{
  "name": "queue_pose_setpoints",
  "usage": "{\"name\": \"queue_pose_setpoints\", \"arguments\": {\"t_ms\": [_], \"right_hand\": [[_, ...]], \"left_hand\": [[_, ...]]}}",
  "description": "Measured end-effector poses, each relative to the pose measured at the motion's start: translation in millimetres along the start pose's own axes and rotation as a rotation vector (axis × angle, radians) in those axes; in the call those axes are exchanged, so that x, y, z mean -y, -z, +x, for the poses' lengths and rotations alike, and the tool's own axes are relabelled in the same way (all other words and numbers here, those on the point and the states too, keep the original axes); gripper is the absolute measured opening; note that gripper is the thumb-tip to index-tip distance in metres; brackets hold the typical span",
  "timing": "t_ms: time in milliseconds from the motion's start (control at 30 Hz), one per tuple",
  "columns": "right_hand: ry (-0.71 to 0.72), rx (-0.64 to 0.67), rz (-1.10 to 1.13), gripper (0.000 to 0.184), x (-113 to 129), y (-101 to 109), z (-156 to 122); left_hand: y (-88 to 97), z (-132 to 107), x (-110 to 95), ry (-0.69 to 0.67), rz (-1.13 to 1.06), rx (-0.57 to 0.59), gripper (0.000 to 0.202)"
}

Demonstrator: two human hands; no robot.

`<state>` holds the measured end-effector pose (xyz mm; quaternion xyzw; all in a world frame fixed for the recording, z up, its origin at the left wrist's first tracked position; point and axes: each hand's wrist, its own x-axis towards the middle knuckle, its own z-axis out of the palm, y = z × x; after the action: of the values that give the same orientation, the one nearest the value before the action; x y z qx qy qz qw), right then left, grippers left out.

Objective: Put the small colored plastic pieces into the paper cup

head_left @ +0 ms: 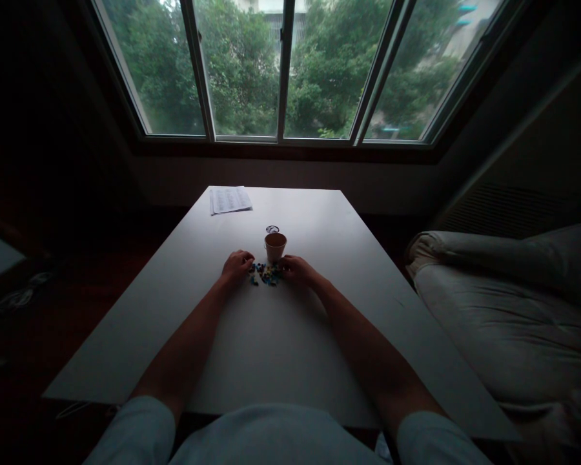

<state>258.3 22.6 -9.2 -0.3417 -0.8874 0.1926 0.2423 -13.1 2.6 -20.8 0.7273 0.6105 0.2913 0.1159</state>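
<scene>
A loose pile of small pieces [266, 274], blue, yellow and dark, lies on the white table in front of a small pale bucket [275, 248]. The bucket stands upright with its mouth up and a brownish inside. My left hand [237, 264] rests at the pile's left edge, fingers curled toward the pieces. On the opposite side, my right hand [297, 267] is low beside the bucket's base, its fingertips bent together at the pile. Whatever lies between the fingers of either hand is too small and dark to make out.
Just behind the bucket lies a small dark-rimmed round object [272, 229]. Printed paper sheets [230, 200] are at the far left of the white table [290, 349]. A pale padded seat [508, 316] stands to the right. Beyond the table is a wide window [242, 71].
</scene>
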Motion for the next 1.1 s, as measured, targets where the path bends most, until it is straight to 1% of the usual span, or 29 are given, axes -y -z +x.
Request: {"name": "queue_pose_setpoints", "arguments": {"t_ms": [67, 233, 533, 700, 867, 967, 1100], "right_hand": [[0.014, 0.019, -0.006, 0.016, 2.3, -0.5, 0.1], [0.008, 0.011, -0.036, 0.017, 6.3, -3.1, 0.9], [0.015, 0.043, -0.045, 0.016, 12.3, 0.2, -0.2], [0.04, 0.086, -0.06, 0.015, 9.5, 0.4, 1.5], [0.045, 0.078, -0.029, 0.011, 4.5, -3.3, 3.5], [0.056, 0.02, 0.026, 0.009, 4.8, -4.6, 4.3], [0.066, -0.151, 0.079, 0.006, 10.3, -2.1, 5.0]], "left_hand": [[0.0, -0.2, -0.2, 0.002, 0.001, 0.001, 0.023], [-0.1, -1.0, -0.3, -0.015, -0.003, -0.01, 0.022], [-1.6, 1.0, 2.0, -0.019, 0.001, -0.009, 0.022], [-1.7, 0.8, 1.9, -0.014, 0.002, 0.005, 0.022], [-1.4, 0.2, 0.1, -0.006, 0.007, 0.002, 0.022], [-0.4, 0.1, -1.3, -0.014, 0.013, 0.005, 0.022], [1.3, -0.7, -2.9, -0.024, 0.022, 0.014, 0.022]]}}
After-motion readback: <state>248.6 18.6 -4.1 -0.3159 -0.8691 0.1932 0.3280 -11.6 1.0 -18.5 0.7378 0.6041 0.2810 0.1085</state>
